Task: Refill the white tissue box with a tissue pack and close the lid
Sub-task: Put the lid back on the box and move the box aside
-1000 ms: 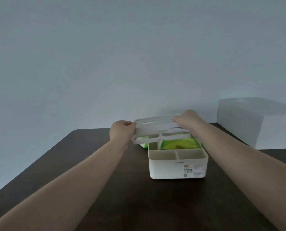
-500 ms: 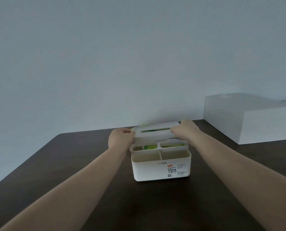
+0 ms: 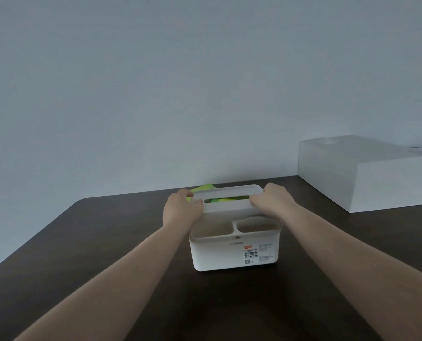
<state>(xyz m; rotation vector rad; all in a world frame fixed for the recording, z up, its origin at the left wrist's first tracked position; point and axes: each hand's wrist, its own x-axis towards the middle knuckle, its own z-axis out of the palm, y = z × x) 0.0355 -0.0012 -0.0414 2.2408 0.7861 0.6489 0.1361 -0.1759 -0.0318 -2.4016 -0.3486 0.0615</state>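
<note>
Head view: the white tissue box [image 3: 234, 252] stands on the dark table [image 3: 106, 242], and the lid [image 3: 227, 198] sits on top of the box, looking nearly or fully seated. The left hand [image 3: 180, 210] grips the lid's left end, the right hand [image 3: 271, 198] its right end, fingers curled over the edges. Green of the tissue pack [image 3: 226, 200] shows through the lid's slot, so the refill looks done; only pressing the lid home appears left. Both front compartments of the box look empty. Behind the box's left corner a second green pack [image 3: 203, 188] peeks out. Right of the box, well apart, sits a large white case [image 3: 387, 183], closed.
</note>
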